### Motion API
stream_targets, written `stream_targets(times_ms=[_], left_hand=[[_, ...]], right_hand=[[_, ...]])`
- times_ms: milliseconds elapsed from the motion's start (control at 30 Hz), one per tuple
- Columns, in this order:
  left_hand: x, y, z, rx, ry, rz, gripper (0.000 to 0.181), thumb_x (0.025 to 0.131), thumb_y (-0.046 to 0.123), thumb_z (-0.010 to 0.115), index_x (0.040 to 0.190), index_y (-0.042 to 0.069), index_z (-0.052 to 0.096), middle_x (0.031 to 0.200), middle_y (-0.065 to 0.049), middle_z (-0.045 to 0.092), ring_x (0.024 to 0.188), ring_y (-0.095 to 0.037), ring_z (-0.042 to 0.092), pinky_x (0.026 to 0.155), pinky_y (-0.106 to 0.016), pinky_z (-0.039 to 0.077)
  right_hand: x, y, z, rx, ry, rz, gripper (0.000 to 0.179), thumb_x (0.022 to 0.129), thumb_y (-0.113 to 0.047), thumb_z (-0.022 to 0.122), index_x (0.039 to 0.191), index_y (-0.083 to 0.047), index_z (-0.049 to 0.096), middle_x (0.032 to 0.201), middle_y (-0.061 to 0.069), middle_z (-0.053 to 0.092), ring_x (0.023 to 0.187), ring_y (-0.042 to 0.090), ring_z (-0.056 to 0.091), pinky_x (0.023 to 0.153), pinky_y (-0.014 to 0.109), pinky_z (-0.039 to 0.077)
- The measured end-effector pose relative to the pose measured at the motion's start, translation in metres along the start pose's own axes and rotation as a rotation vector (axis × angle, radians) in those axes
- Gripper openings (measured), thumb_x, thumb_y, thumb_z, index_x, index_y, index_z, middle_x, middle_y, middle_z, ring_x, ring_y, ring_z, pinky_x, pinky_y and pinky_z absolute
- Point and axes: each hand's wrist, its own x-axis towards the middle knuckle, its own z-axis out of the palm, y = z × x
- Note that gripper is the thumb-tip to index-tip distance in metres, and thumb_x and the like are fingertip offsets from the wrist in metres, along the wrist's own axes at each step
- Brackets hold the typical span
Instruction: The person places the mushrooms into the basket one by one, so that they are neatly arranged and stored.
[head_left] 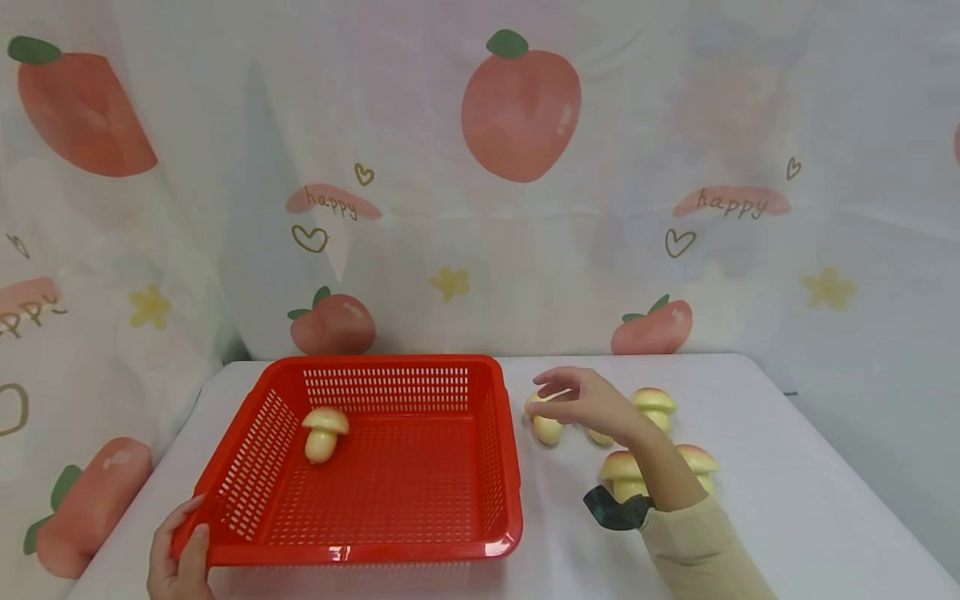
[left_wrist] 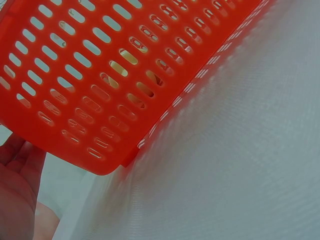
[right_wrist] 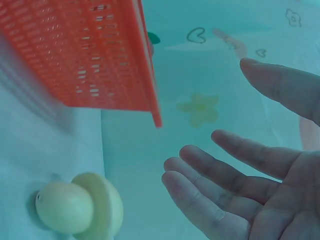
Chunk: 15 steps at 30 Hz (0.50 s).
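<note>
A red plastic basket (head_left: 360, 552) with slotted walls stands on the table's left half. One toy mushroom (head_left: 322, 446), cream with a rounded cap, lies inside it toward the back left. At the basket's front left corner, my left hand (head_left: 180, 554) grips the rim, thumb on top; the left wrist view shows its fingers (left_wrist: 31, 162) at the basket's edge. My right hand (head_left: 588, 404) hovers right of the basket with fingers spread and nothing held. Below it lies another mushroom (head_left: 547, 430), seen also as a mushroom (right_wrist: 67, 207) in the right wrist view.
Several more mushrooms lie to the right, among them one mushroom (head_left: 654, 407) at the back and another mushroom (head_left: 622, 472) beside my right forearm. A white table (head_left: 787, 517) bears everything. Behind it hangs a fruit-printed cloth (head_left: 420, 275).
</note>
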Motion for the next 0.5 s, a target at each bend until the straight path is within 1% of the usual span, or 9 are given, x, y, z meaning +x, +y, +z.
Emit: stream_targets(times_ms=[67,100,133,233,367,500], left_hand=[[0.004,-0.008,-0.003,0.002,-0.007,-0.003,0.036,0.096,0.024,0.048,0.132,0.019,0.048,0.129,-0.007,0.045,0.103,-0.017,0.047,0.062,-0.009,0.046],[0.006,-0.013,-0.003,0.008,0.004,-0.002,0.036,0.096,0.026,0.048,0.131,0.02,0.048,0.128,-0.006,0.045,0.104,-0.017,0.047,0.062,-0.009,0.046],[0.007,-0.016,-0.004,0.006,-0.002,0.003,0.037,0.095,0.027,0.049,0.131,0.021,0.048,0.129,-0.006,0.045,0.105,-0.018,0.046,0.062,-0.009,0.046],[0.007,-0.017,-0.004,-0.001,0.0,0.003,0.037,0.095,0.029,0.049,0.131,0.021,0.048,0.129,-0.006,0.045,0.106,-0.019,0.046,0.063,-0.009,0.046],[0.008,-0.018,-0.004,-0.002,0.006,0.001,0.037,0.095,0.029,0.05,0.131,0.021,0.049,0.129,-0.006,0.046,0.106,-0.019,0.046,0.063,-0.009,0.046],[0.008,-0.018,-0.004,0.006,0.011,-0.008,0.037,0.095,0.029,0.049,0.131,0.021,0.049,0.129,-0.006,0.046,0.106,-0.019,0.047,0.063,-0.009,0.046]], right_hand=[[-0.004,0.004,-0.003,-0.003,0.012,0.017,0.049,0.08,-0.03,0.07,0.119,-0.003,0.056,0.106,0.01,0.061,0.093,0.022,0.061,0.076,0.035,0.051],[-0.006,0.006,-0.005,-0.003,0.015,0.022,0.049,0.081,-0.03,0.07,0.12,-0.003,0.056,0.107,0.01,0.061,0.094,0.023,0.06,0.076,0.035,0.051],[-0.007,0.008,-0.006,-0.007,0.021,0.029,0.05,0.08,-0.031,0.07,0.12,-0.003,0.056,0.108,0.011,0.061,0.095,0.023,0.06,0.077,0.035,0.051],[-0.013,0.013,-0.013,-0.002,0.027,0.019,0.051,0.082,-0.029,0.069,0.12,0.0,0.055,0.111,0.016,0.059,0.096,0.026,0.059,0.078,0.035,0.051],[-0.02,0.021,-0.021,0.003,0.042,0.014,0.051,0.082,-0.027,0.068,0.12,0.003,0.054,0.111,0.019,0.058,0.097,0.028,0.059,0.078,0.035,0.051],[-0.025,0.028,-0.025,-0.01,0.048,0.045,0.052,0.082,-0.028,0.068,0.12,0.004,0.053,0.11,0.017,0.059,0.097,0.029,0.058,0.076,0.035,0.051]])
